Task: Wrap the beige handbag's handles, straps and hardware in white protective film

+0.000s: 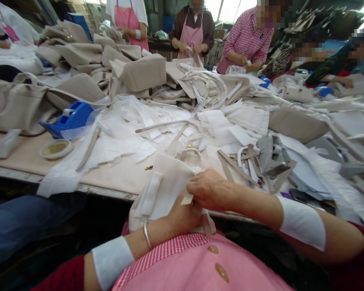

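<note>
A beige bag [173, 173] with a white sheet over it rests against my apron and the table's front edge. My left hand [183, 216] is closed on the bag's near side, its fingertips partly hidden. Just above it, my right hand [209, 189] is closed in a pinch at a short beige strap [187, 199], which sticks out between the two hands. A rolled white wrapping [152, 194] lies along the bag's left side. Beyond my hands is a thin strap with a gold buckle [190, 145]. A small gold clasp [149, 167] lies left of the bag.
Beige bags [144, 72] are heaped at the back. A blue tape dispenser [68, 119] and a round dish [56, 148] stand left; a grey tape dispenser [271, 155] stands right among loose strips. White wrapping sheets [124, 129] cover the middle. Several co-workers are around the table.
</note>
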`<control>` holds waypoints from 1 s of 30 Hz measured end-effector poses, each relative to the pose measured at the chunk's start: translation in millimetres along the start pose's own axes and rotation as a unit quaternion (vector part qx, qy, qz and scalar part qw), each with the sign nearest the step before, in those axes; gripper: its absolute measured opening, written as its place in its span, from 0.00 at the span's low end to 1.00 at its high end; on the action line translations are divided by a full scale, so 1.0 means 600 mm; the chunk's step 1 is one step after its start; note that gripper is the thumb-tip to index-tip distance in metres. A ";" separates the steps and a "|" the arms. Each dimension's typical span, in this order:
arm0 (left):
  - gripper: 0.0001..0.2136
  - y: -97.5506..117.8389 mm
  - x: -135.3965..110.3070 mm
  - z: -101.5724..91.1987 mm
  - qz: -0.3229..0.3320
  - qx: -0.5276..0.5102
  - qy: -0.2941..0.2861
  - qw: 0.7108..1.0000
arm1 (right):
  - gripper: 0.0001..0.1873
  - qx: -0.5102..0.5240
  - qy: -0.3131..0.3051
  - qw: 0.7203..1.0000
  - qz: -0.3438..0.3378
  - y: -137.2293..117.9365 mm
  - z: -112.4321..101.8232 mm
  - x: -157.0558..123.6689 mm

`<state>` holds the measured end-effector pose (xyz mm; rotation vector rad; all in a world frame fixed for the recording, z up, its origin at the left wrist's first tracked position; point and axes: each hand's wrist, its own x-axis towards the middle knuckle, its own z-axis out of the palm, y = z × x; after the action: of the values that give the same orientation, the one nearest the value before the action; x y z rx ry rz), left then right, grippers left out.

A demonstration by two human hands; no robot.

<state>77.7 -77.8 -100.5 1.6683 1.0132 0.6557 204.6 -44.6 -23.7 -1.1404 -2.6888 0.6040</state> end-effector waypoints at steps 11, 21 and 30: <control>0.19 0.000 0.000 -0.006 -0.042 0.023 -0.041 0.998 | 0.13 -0.180 0.055 0.962 0.196 0.107 -0.099 -0.091; 0.15 0.011 -0.002 -0.004 -0.056 0.016 -0.036 0.998 | 0.08 -0.047 -0.215 0.972 -0.081 0.040 -0.061 0.023; 0.16 0.036 -0.013 -0.026 -0.137 -0.048 -0.070 0.987 | 0.09 -0.018 -0.263 0.963 0.058 0.042 -0.058 0.038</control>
<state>67.7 -79.2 -74.8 1.4355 1.0683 0.3936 215.5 -2.0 -3.4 -1.3068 -3.0876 1.0076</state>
